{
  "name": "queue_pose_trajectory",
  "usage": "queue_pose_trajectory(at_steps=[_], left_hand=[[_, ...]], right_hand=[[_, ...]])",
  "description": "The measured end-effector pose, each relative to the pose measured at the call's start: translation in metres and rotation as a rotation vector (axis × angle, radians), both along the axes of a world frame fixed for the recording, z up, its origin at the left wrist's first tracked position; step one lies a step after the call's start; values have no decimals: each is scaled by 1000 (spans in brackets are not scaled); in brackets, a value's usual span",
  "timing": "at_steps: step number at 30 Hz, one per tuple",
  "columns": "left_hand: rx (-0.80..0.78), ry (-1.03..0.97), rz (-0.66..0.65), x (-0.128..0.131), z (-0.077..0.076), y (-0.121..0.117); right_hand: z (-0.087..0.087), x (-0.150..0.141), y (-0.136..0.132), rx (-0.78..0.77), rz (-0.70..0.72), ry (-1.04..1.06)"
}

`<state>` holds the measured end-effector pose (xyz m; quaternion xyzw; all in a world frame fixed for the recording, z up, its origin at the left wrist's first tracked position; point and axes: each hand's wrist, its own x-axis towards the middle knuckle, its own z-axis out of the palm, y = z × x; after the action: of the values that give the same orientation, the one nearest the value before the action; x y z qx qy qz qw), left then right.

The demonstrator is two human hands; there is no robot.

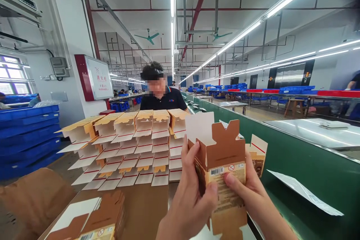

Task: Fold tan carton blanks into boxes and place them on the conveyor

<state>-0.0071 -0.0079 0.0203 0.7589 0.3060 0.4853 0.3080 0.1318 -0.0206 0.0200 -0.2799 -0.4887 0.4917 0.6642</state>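
Bare left hand [189, 202], bare right hand [251, 195], slim fingers [186, 157], uncovered forearms [277, 221]

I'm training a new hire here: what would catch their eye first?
The person's left hand and right hand hold an opened brown printed carton at centre. Behind it stands a block of open cartons, with a co-worker beyond. A green conveyor belt runs along the right.

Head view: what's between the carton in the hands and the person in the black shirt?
In the head view, rows of opened cardboard cartons fill that stretch, between the held carton and the person in the black shirt.
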Motion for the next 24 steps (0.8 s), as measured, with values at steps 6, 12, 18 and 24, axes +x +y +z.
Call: queue_pose_trajectory(at_steps=[6, 12, 18, 24], left_hand=[[-104, -296, 45, 19, -4, 4], [39, -192, 287, 17, -17, 12], [-33, -235, 305, 15, -21, 28], [-83, -485, 521, -1, -12, 34]], right_hand=[[-21, -12, 28, 73, -67, 8], [-22, -17, 28, 202, -296, -259], [-25, -20, 31, 235, -347, -483], [-18, -11, 27, 0, 228, -439]])
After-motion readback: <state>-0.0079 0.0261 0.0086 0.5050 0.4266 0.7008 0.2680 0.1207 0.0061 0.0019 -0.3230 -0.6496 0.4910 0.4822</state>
